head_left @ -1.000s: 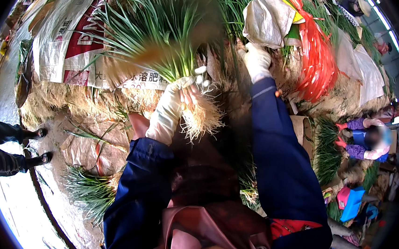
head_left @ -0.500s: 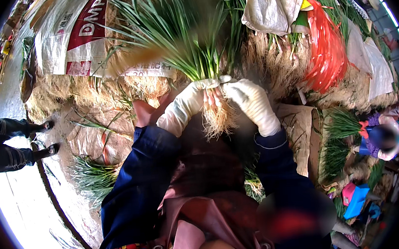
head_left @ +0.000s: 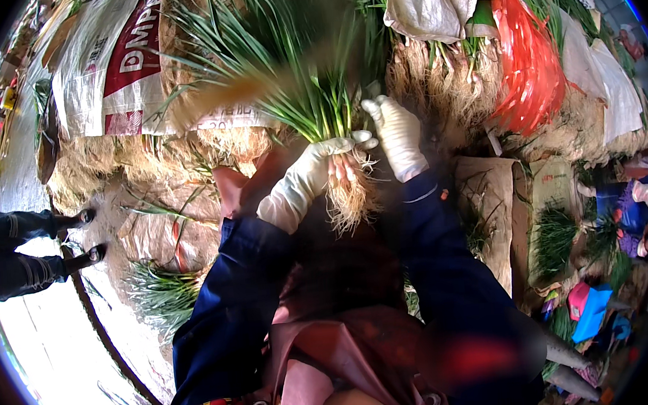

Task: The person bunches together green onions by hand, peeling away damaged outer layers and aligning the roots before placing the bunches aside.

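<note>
In my gloved left hand (head_left: 303,175) is a bunch of scallions (head_left: 343,174), gripped just above the pale bulbs. Its green leaves fan upward and away from me, while the tangled straw-coloured roots hang toward my lap. Beside the stems, on the right, my gloved right hand (head_left: 398,132) is apart from the left one. Its fingers are curled in at the leaf side of the bunch; whatever they pinch, if anything, is too small to make out. Both hands wear white gloves, and a dark red apron (head_left: 343,346) covers my lap.
Piled scallions with matted roots (head_left: 447,78) lie ahead, partly under printed sacks (head_left: 76,92). Red plastic strips (head_left: 531,72) hang at the right. A small scallion bundle (head_left: 162,291) lies left of me. Another person's legs (head_left: 20,253) stand far left; a person (head_left: 633,212) works far right.
My right hand has let go of the bunch's base and moved up and slightly away along its right side. The left hand still holds the scallions.
</note>
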The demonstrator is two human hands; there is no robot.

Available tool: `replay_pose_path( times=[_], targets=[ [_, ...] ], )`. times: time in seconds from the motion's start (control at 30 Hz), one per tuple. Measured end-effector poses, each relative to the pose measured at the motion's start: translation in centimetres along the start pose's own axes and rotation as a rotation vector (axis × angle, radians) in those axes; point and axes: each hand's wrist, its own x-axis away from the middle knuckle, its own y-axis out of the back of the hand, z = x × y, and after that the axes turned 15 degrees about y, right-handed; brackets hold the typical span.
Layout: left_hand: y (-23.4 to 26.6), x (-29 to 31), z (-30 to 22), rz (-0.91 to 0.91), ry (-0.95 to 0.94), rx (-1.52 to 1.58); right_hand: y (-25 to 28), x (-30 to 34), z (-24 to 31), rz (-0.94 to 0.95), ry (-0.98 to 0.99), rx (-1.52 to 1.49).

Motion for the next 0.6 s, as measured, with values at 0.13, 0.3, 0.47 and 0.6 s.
replay_pose_path(
  times=[0.13, 0.3, 0.47, 0.6],
  targets=[
    [2.5, -0.6, -0.1, -0.055, 0.047, -0.068, 0.8, -2.7, -1.3, -0.148, -0.346, -0.288],
    [0.5, 1.7, -1.1, -0.088, 0.027, -0.193, 5.0, -3.2, -1.1, 0.227, -0.459, -0.51],
    [0.1, 0.4, -0.4, 0.032, 0.12, -0.031, 0.8, -2.4, -0.6, 0.497, -0.254, 0.027],
    [0.5, 0.4, -0.2, 0.121, 0.079, -0.008, 1.8, -1.6, 0.7, 0.169, -0.457, -0.709]
  ],
)
